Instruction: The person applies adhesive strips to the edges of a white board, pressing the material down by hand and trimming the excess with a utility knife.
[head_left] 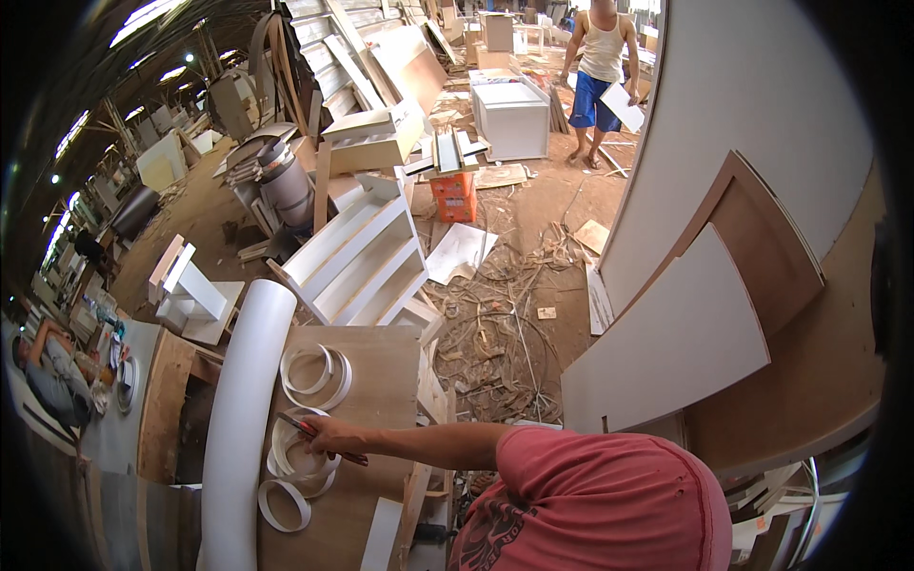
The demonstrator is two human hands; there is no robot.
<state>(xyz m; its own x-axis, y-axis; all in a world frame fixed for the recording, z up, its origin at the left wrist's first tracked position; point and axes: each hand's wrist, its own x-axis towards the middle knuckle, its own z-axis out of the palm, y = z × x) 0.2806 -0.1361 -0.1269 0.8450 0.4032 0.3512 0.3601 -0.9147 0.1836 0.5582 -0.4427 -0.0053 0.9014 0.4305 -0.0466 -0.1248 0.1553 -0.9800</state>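
Observation:
My right arm, in a red sleeve, stretches left over a brown board [376,376]. My right hand [333,437] is closed around a slim red-and-black hand tool [303,425], whose exact kind I cannot make out. Under and beside this hand lie loose coils of white strip [281,449]. Farther along the board, more white coils [345,381] overlap, and a separate small coil [303,521] rests nearer to me. A large white roll [249,381] lies lengthwise along the board's left side. My left hand is not in view.
A white shelf unit [367,252] stands tilted beyond the board. Curved panels [676,333] lean at right. Offcuts and scraps [495,347] litter the floor. A person [602,57] stands far off holding a white panel [621,107]; another person [52,376] is at the left.

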